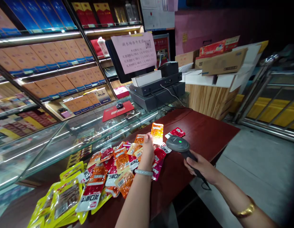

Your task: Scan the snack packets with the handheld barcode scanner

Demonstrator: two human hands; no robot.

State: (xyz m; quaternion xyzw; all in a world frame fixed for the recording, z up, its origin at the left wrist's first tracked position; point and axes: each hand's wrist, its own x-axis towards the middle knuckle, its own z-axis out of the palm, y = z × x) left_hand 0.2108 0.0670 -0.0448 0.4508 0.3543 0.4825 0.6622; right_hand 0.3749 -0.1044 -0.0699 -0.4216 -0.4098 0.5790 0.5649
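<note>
My left hand [149, 148] is closed on an orange snack packet [157, 133], held up over the counter with its face lit brightly. Wrapped round the handle of a black barcode scanner [177, 144] is my right hand [196, 164]; a green light glows on the scanner's top, and its head points toward the packet. Under and left of my left hand lies a heap of orange, red and white snack packets [121, 155]. Larger yellow-edged packets [67, 193] lie at the near left. One red packet [177, 132] rests apart, just beyond the scanner.
The dark red counter [204, 123] borders a glass display case [73, 139]. Behind stand a monitor with a pink notice [134, 50], a black cash drawer [158, 95] and a mouse [119, 105] on a red mat. Cardboard boxes [223, 61] and a metal railing [270, 91] are at the right.
</note>
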